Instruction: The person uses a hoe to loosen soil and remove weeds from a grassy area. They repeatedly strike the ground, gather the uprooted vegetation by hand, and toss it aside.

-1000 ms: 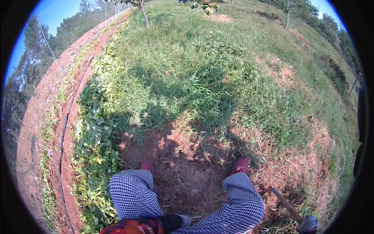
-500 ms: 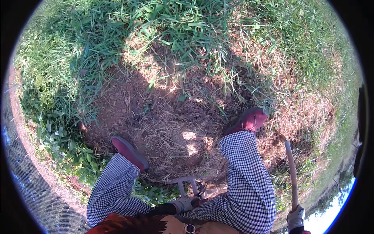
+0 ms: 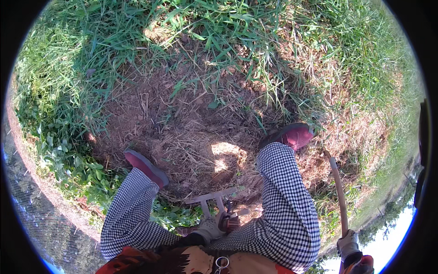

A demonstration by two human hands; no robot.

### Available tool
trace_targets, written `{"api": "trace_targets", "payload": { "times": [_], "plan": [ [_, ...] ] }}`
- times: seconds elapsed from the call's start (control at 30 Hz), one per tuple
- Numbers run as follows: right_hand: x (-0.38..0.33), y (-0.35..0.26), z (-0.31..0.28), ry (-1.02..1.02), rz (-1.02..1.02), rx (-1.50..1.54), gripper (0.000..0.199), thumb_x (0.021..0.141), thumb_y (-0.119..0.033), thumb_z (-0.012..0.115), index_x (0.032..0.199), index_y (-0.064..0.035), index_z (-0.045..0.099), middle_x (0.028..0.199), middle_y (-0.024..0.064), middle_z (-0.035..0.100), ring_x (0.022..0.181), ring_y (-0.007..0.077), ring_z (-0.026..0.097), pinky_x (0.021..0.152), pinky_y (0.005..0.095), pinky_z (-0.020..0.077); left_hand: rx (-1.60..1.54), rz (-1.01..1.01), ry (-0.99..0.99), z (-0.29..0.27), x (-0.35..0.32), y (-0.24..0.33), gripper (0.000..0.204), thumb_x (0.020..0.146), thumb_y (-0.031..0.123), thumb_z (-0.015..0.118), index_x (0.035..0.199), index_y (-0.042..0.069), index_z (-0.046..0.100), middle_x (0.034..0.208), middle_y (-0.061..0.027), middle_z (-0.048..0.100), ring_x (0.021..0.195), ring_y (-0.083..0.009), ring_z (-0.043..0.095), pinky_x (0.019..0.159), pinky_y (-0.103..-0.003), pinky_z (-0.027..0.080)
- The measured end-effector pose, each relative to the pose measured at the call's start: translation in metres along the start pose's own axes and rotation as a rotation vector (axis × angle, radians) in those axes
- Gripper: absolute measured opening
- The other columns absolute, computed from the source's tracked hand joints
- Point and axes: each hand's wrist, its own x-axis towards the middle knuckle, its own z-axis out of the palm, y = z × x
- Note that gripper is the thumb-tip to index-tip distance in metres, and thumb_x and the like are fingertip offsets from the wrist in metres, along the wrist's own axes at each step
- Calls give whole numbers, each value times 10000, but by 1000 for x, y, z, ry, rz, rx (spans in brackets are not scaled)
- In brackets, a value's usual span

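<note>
With the right hand [image 3: 349, 245] wrapped firmly around the wooden-handled tool [image 3: 340, 196] near the right shoe [image 3: 299, 136], and the left hand [image 3: 210, 229] at the metal tool head [image 3: 211, 196] between the legs [image 3: 292, 205], its finger closure indeterminable, uncontrolled swinging of either could strike the shoe.

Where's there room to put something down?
Between the left shoe and right shoe: straw-strewn soil, grass beyond, metal tool on the near side. It's crowded where the left hand holds that tool between the trouser legs. Leafy plants fill the left.
</note>
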Motion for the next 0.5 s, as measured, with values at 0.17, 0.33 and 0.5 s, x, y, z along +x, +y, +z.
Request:
{"api": "trace_targets", "payload": {
  "times": [0.17, 0.33, 0.5],
  "plan": [
    [-10, -18, -9, -132, 84, 52, 280, 630, -158, 604, 879, -54, 533, 866, 178, 585, 840, 324, 568, 749, 390, 446, 91, 93, -181, 19, 24, -27, 559, 656, 437, 616, 1085, 120, 450, 964, -173, 569, 892, -335, 556, 782, -420, 418],
    [7, 7, 13, -57, 24, 155, 251, 624, -151, 632, 804, -44, 493, 758, 163, 570, 726, 324, 573, 661, 384, 466, 227, 258, -233, 56, 49, -60, 611, 662, 516, 571, 1084, 96, 434, 953, -173, 590, 895, -328, 571, 807, -424, 393],
    [-12, -10, 28, -72, 22, 136, 191, 630, -123, 611, 769, -30, 520, 718, 173, 579, 684, 334, 572, 625, 397, 462, 271, 368, -128, 70, 53, -74, 337, 710, 363, 555, 913, 104, 486, 778, -150, 568, 706, -334, 569, 622, -419, 436]
  ]
}}
